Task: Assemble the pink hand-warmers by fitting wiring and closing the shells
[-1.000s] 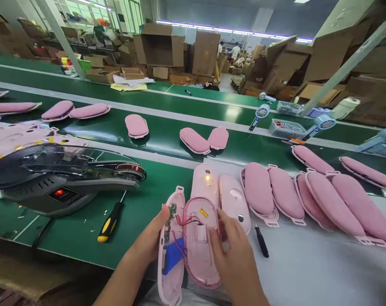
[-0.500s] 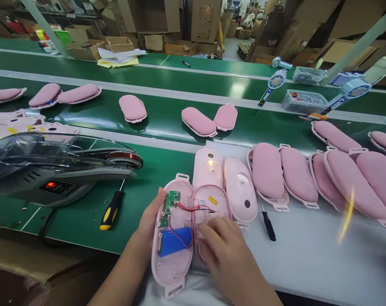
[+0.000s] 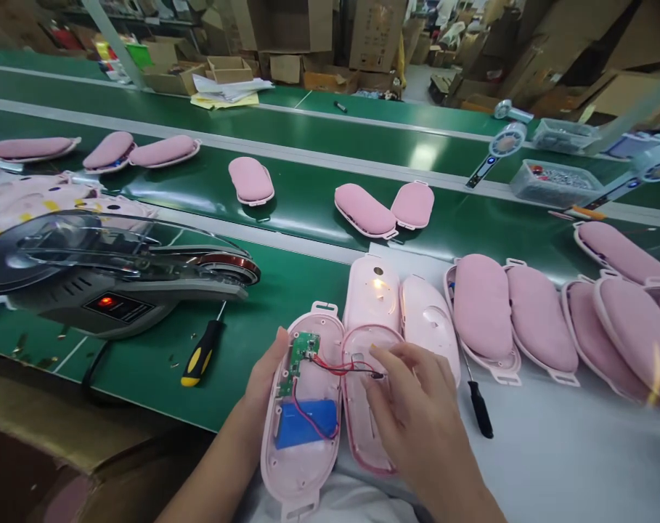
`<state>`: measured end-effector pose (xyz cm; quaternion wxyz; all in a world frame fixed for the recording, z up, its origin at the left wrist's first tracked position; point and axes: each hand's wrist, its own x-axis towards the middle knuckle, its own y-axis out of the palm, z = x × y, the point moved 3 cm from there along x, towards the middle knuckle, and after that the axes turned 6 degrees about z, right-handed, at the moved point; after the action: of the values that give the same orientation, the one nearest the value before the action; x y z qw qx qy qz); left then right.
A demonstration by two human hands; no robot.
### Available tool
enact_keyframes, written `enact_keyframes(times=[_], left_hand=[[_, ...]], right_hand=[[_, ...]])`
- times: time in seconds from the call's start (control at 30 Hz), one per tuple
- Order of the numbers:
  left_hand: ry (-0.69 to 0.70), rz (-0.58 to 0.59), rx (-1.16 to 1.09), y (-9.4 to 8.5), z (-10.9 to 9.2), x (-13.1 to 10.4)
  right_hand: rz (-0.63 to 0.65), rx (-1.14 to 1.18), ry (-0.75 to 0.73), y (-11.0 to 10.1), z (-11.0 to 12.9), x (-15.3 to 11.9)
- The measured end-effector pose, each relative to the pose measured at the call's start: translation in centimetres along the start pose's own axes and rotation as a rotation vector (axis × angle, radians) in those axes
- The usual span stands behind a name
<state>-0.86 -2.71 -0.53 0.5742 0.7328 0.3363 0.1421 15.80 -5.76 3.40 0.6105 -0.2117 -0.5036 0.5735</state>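
Note:
My left hand (image 3: 263,374) grips the left edge of an opened pink shell half (image 3: 302,465), its thumb on the rim. Inside that half are a green circuit board (image 3: 303,354) and a blue battery (image 3: 306,423). Red and black wires (image 3: 337,367) run from the board across to a second pink shell half (image 3: 356,428) beside it. Over that second half, the fingertips of my right hand (image 3: 411,396) are bent together near the wire ends; what they pinch, if anything, is too small to make out.
A grey tape dispenser (image 3: 128,290) and a yellow-black screwdriver (image 3: 203,352) lie left. White shells (image 3: 428,319), a black screwdriver (image 3: 480,410) and several padded pink cases (image 3: 483,309) are right. More cases, small fans (image 3: 507,142) and a screw box (image 3: 552,181) stand behind.
My right hand has moved up the second shell half to the wire ends. The yellow piece seen there earlier no longer shows. The whole view has shifted, with the table items further right.

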Motion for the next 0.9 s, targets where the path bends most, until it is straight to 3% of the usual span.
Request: enact_keyframes(times=[0.1, 0.17, 0.27, 0.4, 0.5, 0.57, 0.73, 0.8, 0.9], left_hand=[[0.018, 0.031, -0.002, 0.2, -0.2, -0.3], [0.046, 0.046, -0.009, 0.3, -0.4, -0.4], [0.08, 0.043, -0.005, 0.3, -0.5, -0.3], [0.081, -0.01, 0.015, 0.2, 0.0, 0.2], [0.185, -0.242, 0.166, -0.3, -0.2, -0.1], [0.271, -0.343, 0.338, -0.7, -0.9, -0.8], [0.256, -0.256, 0.548, -1.6, -1.7, -2.3], [0.266, -0.256, 0.567, -1.8, -1.6, -2.4], [0.268, -0.275, 0.553, -1.9, -1.3, -2.2]], right_hand=[[-0.044, -0.044, 0.173, -0.9, -0.7, -0.5], [0.094, 0.047, 0.309, -1.1, -1.4, -1.1], [0.303, 0.278, 0.379, -1.3, -1.4, -2.0], [0.244, 0.565, 0.408, -1.6, -0.1, -2.5], [0.233, 0.619, 0.29, -1.3, 0.7, -2.5], [0.195, 0.452, 0.171, -1.2, 0.6, -2.2], [-0.084, -0.14, -0.05, -1.6, 0.3, -1.6], [-0.033, -0.141, -0.128, -1.0, 1.2, -1.7], [0.141, -0.068, -0.231, 0.9, 3.3, -1.9]])
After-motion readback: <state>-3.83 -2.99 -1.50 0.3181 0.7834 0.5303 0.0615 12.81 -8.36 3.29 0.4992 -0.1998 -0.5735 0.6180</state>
